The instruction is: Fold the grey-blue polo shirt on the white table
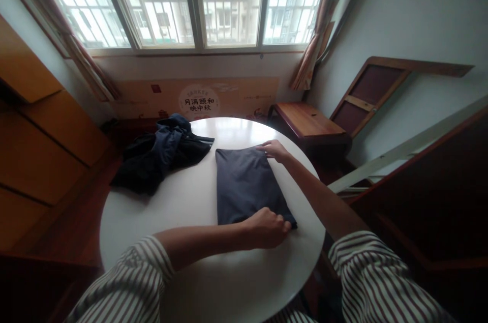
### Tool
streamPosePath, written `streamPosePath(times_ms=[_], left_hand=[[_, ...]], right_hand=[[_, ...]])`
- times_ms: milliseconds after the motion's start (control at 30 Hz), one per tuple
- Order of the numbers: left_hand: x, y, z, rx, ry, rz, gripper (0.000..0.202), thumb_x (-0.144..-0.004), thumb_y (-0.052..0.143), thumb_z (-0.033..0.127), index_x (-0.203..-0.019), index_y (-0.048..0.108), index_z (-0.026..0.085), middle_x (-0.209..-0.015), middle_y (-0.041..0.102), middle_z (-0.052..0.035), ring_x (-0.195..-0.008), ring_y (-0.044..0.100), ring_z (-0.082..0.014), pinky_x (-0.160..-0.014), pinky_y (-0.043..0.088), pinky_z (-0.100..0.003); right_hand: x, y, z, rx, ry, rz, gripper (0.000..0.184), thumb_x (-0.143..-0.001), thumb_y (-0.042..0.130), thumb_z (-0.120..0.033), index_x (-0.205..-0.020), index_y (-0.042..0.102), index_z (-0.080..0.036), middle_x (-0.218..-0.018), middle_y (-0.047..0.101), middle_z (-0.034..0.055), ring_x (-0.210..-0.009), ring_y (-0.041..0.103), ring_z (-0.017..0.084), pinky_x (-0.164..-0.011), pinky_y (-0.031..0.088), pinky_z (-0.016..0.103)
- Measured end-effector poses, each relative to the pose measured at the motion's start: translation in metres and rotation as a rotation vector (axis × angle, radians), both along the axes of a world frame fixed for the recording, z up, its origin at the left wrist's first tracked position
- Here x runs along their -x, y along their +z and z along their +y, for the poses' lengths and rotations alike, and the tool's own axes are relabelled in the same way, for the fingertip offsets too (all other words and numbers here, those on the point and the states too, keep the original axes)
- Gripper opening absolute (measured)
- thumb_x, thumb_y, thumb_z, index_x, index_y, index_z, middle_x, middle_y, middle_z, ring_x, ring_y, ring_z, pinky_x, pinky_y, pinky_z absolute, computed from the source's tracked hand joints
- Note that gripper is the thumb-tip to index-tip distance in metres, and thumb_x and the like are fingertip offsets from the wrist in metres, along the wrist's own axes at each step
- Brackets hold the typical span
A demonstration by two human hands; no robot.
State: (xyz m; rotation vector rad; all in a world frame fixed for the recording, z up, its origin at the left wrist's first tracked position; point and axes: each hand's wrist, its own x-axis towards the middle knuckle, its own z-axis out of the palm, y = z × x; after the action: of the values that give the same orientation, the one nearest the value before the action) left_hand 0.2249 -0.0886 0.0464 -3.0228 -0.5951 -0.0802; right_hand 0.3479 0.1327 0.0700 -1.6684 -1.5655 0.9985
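Note:
A dark grey garment (244, 185), folded into a flat rectangle, lies on the round white table (183, 211). My left hand (269, 226) is closed in a pinch on the garment's near right corner. At the far right corner my right hand (273, 150) also grips the cloth, fingers curled over its edge. Both forearms reach out from striped sleeves.
A heap of dark blue and black clothes (160, 157) sits on the table's far left. A low wooden bench (308, 122) stands behind the table to the right, under the window. Wooden cabinets (41, 129) line the left wall, and a wooden frame (373, 94) leans on the right wall.

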Motion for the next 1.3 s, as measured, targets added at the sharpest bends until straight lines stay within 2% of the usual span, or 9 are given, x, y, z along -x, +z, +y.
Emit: streamPosePath(times_ms=[233,367,533,633,733,800,967,1100,1300], left_hand=[[0.002,-0.001,0.005,0.039,-0.015,-0.015,0.019,-0.098,0.045,0.022,-0.089,0.059,0.013,-0.077,0.066,-0.0072,-0.063,0.067,-0.0203,-0.049,0.047,-0.031],[0.003,0.003,0.002,0.066,0.017,-0.035,0.022,-0.099,0.044,0.027,-0.091,0.06,0.013,-0.079,0.067,-0.0066,-0.063,0.068,-0.0202,-0.051,0.048,-0.031],[0.033,0.024,-0.015,0.083,0.024,-0.082,0.023,-0.101,0.042,0.03,-0.093,0.058,0.016,-0.079,0.067,-0.0038,-0.067,0.069,-0.0195,-0.055,0.049,-0.031],[0.067,0.033,-0.028,0.058,0.147,-0.033,0.03,-0.103,0.038,0.034,-0.09,0.058,0.016,-0.078,0.066,-0.0047,-0.066,0.068,-0.0212,-0.056,0.05,-0.032],[0.101,0.029,-0.035,0.051,0.353,0.083,0.038,-0.099,0.043,0.048,-0.089,0.058,0.015,-0.078,0.065,-0.0069,-0.066,0.067,-0.0255,-0.055,0.052,-0.036],[0.116,0.021,-0.036,0.059,0.397,0.137,0.033,-0.099,0.046,0.044,-0.091,0.058,0.015,-0.08,0.064,-0.0069,-0.064,0.066,-0.0255,-0.053,0.051,-0.036],[0.125,0.005,-0.032,0.024,0.242,0.185,0.013,-0.094,0.045,0.011,-0.089,0.057,0.015,-0.078,0.062,-0.0054,-0.058,0.064,-0.0212,-0.048,0.047,-0.032],[0.122,0.001,-0.035,-0.014,0.065,0.173,0.014,-0.092,0.049,0.01,-0.081,0.057,0.014,-0.067,0.058,-0.0031,-0.051,0.06,-0.0188,-0.042,0.041,-0.03],[0.107,0.024,-0.013,0.014,0.119,0.047,0.027,-0.096,0.05,0.031,-0.076,0.059,0.016,-0.066,0.062,-0.0043,-0.056,0.063,-0.0181,-0.051,0.043,-0.029]], right_hand=[[0.0,-0.004,0.001,-0.014,-0.042,0.01,0.007,-0.076,0.071,-0.007,-0.079,0.066,-0.007,-0.068,0.068,0.0086,-0.065,0.067,0.019,-0.064,0.058,0.032],[0.017,0.001,0.005,-0.175,-0.032,-0.141,0.014,-0.081,0.065,-0.012,-0.093,0.071,-0.01,-0.096,0.07,0.0146,-0.094,0.067,0.025,-0.085,0.054,0.038],[0.079,0.006,0.013,-0.305,0.278,-0.272,0.012,-0.083,0.068,-0.019,-0.092,0.076,-0.016,-0.102,0.072,0.0091,-0.099,0.066,0.02,-0.091,0.049,0.027],[0.111,0.007,0.02,-0.352,0.443,-0.331,0.014,-0.084,0.069,-0.02,-0.094,0.078,-0.016,-0.108,0.072,0.0087,-0.099,0.066,0.018,-0.09,0.047,0.023],[0.128,0.005,0.03,-0.358,0.557,-0.394,0.013,-0.083,0.07,-0.018,-0.092,0.078,-0.015,-0.102,0.074,0.0083,-0.092,0.067,0.017,-0.082,0.049,0.021],[0.134,0.003,0.035,-0.346,0.615,-0.441,0.011,-0.079,0.071,-0.013,-0.086,0.079,-0.014,-0.093,0.075,0.0071,-0.084,0.068,0.017,-0.075,0.05,0.02],[0.142,-0.001,0.044,-0.367,0.668,-0.556,0.024,-0.077,0.061,0.0,-0.086,0.079,-0.013,-0.093,0.075,0.0075,-0.086,0.067,0.017,-0.077,0.048,0.02],[0.146,-0.004,0.044,-0.407,0.618,-0.634,0.026,-0.081,0.057,-0.003,-0.095,0.077,-0.013,-0.11,0.072,0.0125,-0.101,0.064,0.022,-0.086,0.047,0.024],[0.127,0.004,0.037,-0.372,0.536,-0.684,0.022,-0.088,0.058,-0.017,-0.102,0.075,-0.018,-0.11,0.073,0.0086,-0.102,0.065,0.019,-0.088,0.047,0.022]])
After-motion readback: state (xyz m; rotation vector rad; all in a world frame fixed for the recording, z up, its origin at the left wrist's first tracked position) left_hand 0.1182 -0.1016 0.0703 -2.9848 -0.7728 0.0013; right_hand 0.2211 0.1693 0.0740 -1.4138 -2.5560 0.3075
